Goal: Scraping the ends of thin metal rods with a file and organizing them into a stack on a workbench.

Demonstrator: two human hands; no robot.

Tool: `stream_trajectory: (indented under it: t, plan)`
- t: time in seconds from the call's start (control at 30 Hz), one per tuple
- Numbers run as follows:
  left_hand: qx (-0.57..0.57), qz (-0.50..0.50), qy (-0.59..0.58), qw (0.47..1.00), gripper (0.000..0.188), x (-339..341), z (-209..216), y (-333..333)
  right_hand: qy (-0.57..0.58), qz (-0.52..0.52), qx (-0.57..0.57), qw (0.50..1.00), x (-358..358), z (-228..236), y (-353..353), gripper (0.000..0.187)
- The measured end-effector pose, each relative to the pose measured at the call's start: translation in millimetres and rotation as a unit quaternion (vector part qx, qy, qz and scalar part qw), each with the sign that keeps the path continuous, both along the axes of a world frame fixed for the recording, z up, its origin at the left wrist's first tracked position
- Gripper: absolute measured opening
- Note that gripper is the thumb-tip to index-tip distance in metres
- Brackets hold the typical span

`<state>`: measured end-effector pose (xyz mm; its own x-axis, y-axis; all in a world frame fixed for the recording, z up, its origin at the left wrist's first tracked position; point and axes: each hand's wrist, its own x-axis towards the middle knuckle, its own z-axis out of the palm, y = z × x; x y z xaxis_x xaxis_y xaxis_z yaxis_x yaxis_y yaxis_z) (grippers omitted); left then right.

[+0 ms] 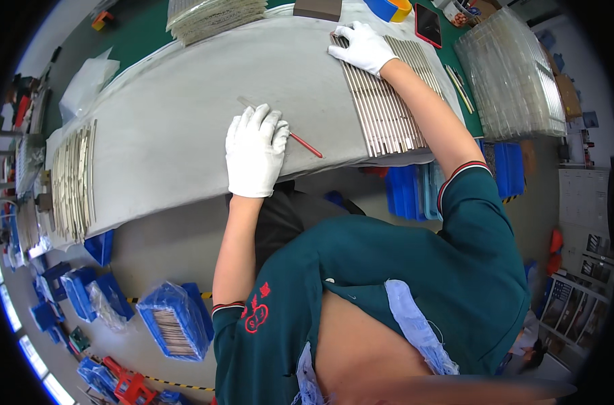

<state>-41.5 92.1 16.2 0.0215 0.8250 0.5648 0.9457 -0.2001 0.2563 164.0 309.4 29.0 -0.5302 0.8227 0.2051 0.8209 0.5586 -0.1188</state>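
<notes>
My left hand [255, 152], in a white glove, rests on the grey cloth with its fingers curled over a thin red stick-like tool [307, 145]. The tool's red end points right toward me, and a clear end sticks out beyond my fingertips. My right hand [364, 50], also gloved, is at the far end of a row of slim metal rods [381, 111] laid side by side. Its thumb and forefinger close around the far end of the leftmost rod; the palm lies over the neighbouring rods.
More metal strips [74, 182] lie at the table's left end. Along the far side are a stack of clear plastic trays [216, 17], a dark block [318, 9], a tape roll [390, 8] and a phone [428, 25]. Pens [460, 89] and wrapped trays [513, 74] sit at right; blue bins [175, 320] stand below.
</notes>
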Motion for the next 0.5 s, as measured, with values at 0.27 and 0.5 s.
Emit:
stream_trajectory:
  t: [0.27,0.5]
  plan:
    - [0.028,-0.034,0.01,0.999,0.019,-2.2,1.3,3.2,-0.013,-0.002,0.014,1.0,21.2,-6.0,15.1,0.055]
    - [0.037,-0.03,0.011,0.999,0.019,-3.1,0.1,1.0,-0.015,0.007,0.032,0.999,41.4,-10.6,15.7,0.049]
